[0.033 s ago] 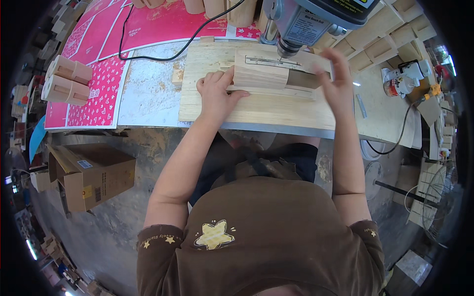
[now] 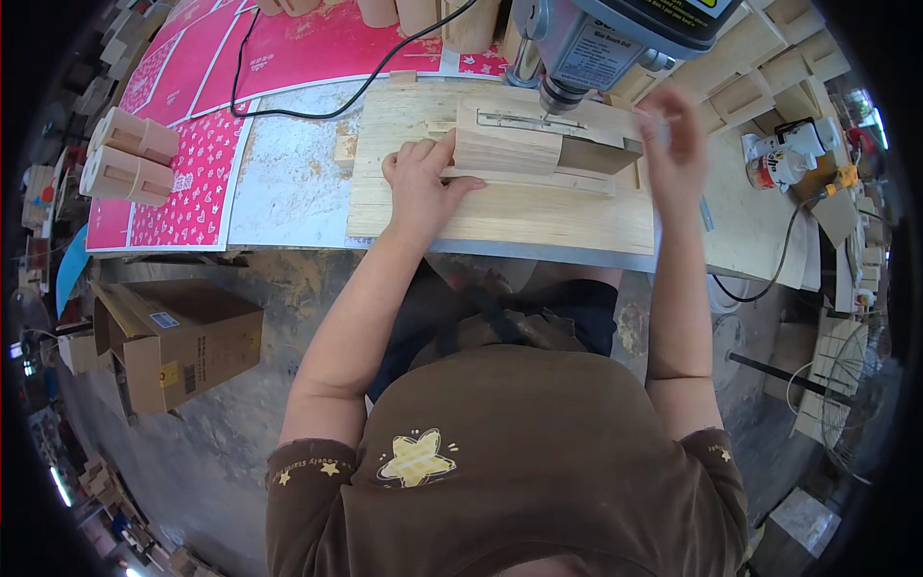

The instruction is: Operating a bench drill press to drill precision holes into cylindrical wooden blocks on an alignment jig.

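Shifted slightly right since the earlier frame: right hand (image 2: 676, 144), just beside right end of block (image 2: 507, 149); blurred, cannot tell whether holding anything. At left end, left hand (image 2: 420, 183) with thumb and forefinger spread wide against block, presumably for steadying. Block laid lengthwise on board (image 2: 510, 221), slot (image 2: 524, 120) upward, seemingly to face drill (image 2: 565, 91) above.

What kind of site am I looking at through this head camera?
Most likely a small woodworking workshop: a bench drill press stands over a pale wooden block, sawdust lies scattered on the bench, and shaped wooden pieces sit at its left side.
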{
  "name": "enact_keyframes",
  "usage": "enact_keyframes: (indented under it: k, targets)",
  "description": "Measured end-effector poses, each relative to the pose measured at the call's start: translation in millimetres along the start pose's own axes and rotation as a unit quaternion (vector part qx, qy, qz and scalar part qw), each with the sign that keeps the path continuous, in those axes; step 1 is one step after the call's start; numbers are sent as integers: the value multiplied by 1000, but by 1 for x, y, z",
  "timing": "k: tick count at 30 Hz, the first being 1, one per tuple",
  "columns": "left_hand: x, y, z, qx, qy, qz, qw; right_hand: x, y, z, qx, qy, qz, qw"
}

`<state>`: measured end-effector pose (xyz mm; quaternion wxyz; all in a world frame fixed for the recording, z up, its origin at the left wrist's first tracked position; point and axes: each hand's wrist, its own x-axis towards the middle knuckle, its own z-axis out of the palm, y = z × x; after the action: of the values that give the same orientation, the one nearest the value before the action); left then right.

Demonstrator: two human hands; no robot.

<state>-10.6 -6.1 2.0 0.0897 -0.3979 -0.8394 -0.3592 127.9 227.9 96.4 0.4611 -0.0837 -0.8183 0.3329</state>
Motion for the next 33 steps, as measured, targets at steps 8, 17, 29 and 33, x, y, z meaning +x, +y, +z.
enact_keyframes:
  k: [8,17,29,33]
  targets:
    - [1,5,0,12,12,26,1000,171,10,-33,294,25,164,941]
    - [0,6,-2,15,8,20,1000,62,-93,-43,-137,20,-54,989]
    - [-1,5,1,28,12,14,999,-30,-35,11,-83,33,-67,994]
    - [0,6,0,28,8,12,999,-8,-59,-7,-92,57,-139,984]
